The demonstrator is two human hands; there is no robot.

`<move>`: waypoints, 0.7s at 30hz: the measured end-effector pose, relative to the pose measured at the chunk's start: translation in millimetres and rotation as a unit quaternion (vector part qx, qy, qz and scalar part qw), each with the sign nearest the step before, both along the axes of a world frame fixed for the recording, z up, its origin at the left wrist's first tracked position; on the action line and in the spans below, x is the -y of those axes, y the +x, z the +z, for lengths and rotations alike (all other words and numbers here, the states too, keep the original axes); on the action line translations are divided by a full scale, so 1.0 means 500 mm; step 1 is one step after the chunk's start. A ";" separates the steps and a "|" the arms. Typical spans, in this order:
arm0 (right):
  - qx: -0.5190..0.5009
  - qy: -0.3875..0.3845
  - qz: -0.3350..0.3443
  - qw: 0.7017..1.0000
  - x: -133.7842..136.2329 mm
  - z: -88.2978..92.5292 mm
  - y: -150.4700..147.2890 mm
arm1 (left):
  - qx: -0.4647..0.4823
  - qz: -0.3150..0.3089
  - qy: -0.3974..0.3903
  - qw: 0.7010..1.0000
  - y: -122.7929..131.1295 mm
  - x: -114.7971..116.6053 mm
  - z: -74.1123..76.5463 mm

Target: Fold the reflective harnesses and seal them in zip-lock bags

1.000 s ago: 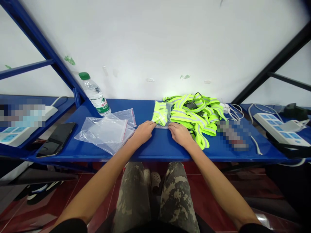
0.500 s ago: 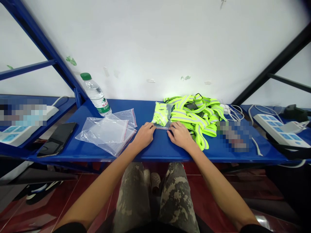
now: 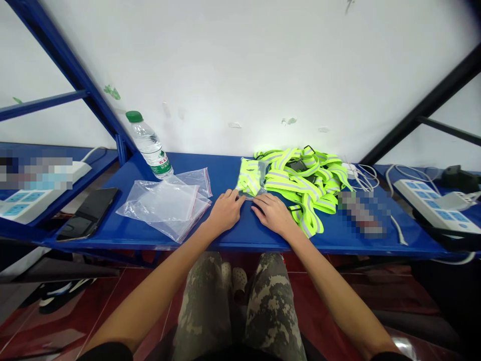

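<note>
At the near side of the blue table (image 3: 240,235), two forearms reach in over the front edge, above knees in camouflage trousers (image 3: 276,306). Left hand (image 3: 226,209) and right hand (image 3: 273,211) are apart, a narrow gap of table between them, palms down and fingers angled inward. Fingertips of both meet the near edge of a small clear bag (image 3: 249,176); whether they pinch the plastic or only press it cannot be told, since the knuckles cover the contact. Position of bag: flat on the table, straight ahead of the gap, its body extending away from the person toward the wall. Near edge runs side to side, from one hand to the other. Long axis uncertain because of the viewing angle; it appears to point away from the body. Folded lime strap fills mainly the left part of the bag, so the contents sit closer to the left fingertips; the right part is mostly bare film. To the left, flat plastic bags (image 3: 165,200) lie overlapped, well short of the bottle (image 3: 152,153). To the right, a loose pile of lime straps (image 3: 296,185) lies just beside the bag; contact between them is unclear. Farthest back: white wall (image 3: 225,65).
</note>
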State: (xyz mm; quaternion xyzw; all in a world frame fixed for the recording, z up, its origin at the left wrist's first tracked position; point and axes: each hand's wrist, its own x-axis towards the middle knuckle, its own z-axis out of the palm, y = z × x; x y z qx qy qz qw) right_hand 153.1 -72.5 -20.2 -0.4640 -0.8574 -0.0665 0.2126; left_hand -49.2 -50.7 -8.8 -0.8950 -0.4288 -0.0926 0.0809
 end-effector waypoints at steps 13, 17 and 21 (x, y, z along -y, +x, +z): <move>0.023 -0.025 -0.045 0.998 0.003 0.008 -0.031 | -0.004 0.001 0.013 1.000 0.002 0.007 0.001; 0.005 0.004 -0.010 1.000 0.007 0.000 -0.039 | 0.011 0.006 0.015 1.000 0.001 0.007 -0.003; 0.016 -0.012 0.000 1.000 0.003 0.003 -0.047 | 0.021 0.010 0.016 1.000 -0.001 0.008 -0.010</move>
